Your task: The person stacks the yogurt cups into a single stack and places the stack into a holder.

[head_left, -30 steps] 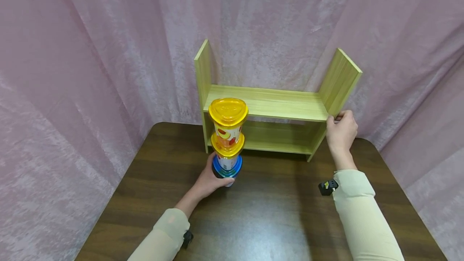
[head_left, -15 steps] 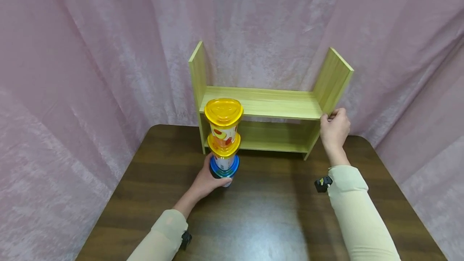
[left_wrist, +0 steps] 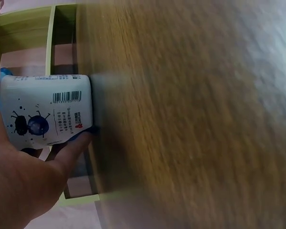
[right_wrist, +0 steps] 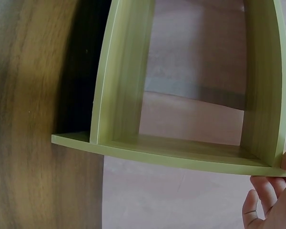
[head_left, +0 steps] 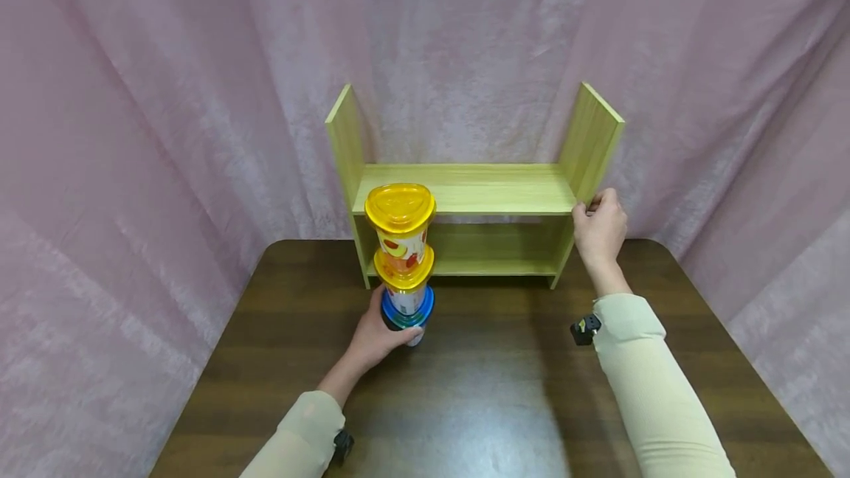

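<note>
Brown table (head_left: 485, 375), yellow-and-blue-lidded cup stack (head_left: 403, 268)

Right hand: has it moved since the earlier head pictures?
No, not visibly: the right hand still holds the shelf at the same spot on its right side. The whole view has shifted.

A stack of lidded cups (head_left: 401, 249) is rising in front of the left end of the shelf (head_left: 491, 189), blocking frontal entry there. The left hand (head_left: 375, 334) is gripping its base, closing the side toward the table's (head_left: 491, 397) left edge. Rightward, both levels are offering room. The right hand (head_left: 600, 231) is obstructing the right panel's front edge, toward the far-right corner. A curtain (head_left: 199, 94) is hanging behind the far edge.
</note>
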The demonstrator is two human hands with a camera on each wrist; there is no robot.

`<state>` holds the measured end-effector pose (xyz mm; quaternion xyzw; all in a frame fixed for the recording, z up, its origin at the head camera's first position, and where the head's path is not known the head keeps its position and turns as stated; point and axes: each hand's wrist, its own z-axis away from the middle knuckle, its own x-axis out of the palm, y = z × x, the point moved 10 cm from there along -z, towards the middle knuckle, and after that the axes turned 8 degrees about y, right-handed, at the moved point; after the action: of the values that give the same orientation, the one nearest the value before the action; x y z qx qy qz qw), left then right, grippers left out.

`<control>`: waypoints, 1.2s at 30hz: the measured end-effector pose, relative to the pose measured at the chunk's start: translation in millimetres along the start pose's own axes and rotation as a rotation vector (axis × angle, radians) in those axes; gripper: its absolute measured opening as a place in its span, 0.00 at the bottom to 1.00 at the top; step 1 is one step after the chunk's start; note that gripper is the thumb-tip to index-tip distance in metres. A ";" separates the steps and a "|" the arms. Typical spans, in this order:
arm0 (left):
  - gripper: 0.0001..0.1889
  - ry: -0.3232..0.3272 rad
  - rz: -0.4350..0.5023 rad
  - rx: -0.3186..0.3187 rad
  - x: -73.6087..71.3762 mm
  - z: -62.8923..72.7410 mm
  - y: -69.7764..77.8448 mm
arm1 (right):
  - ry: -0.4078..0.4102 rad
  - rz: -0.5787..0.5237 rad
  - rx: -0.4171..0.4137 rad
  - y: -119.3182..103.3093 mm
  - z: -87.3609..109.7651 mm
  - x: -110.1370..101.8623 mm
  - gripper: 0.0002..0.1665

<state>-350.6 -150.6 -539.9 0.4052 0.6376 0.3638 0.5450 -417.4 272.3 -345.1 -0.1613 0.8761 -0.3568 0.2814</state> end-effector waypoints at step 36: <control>0.52 -0.002 -0.060 0.121 2.8 -5.0 38.9 | -0.008 0.002 -0.027 -14.4 18.1 10.2 0.09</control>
<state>-351.1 -132.3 -505.1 0.4183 0.6699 0.3075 0.5308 -413.3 247.6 -349.3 -0.1657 0.8799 -0.3439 0.2829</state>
